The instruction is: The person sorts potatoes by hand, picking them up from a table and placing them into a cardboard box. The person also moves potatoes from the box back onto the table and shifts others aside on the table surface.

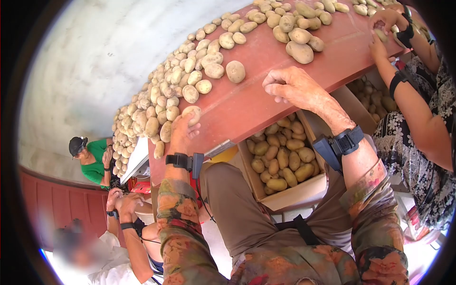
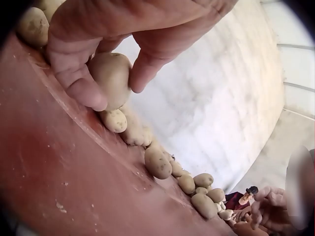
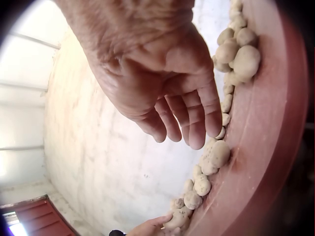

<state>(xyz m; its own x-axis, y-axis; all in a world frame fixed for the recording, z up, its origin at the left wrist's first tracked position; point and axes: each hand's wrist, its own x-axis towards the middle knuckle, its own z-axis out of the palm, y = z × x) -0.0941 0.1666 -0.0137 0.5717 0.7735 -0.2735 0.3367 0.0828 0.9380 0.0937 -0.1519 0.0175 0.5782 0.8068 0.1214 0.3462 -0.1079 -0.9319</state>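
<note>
My left hand (image 1: 179,137) grips a pale potato (image 2: 112,81) over the near left part of the red table (image 1: 247,102). The left wrist view has the thumb on one side of it and curled fingers on the other. A heap of potatoes (image 1: 156,102) lies just beyond that hand. Over the table's middle, my right hand (image 1: 299,88) hangs with nothing in it. Its fingers are loosely bent, palm showing in the right wrist view. Between the hands, toward the heap, sits a single larger potato (image 1: 235,71).
A cardboard box (image 1: 275,203) full of potatoes stands below the table edge, between my knees. Another potato box (image 1: 370,97) is under the table at right. People work at both sides; one person's hands (image 1: 385,28) hold a potato at upper right.
</note>
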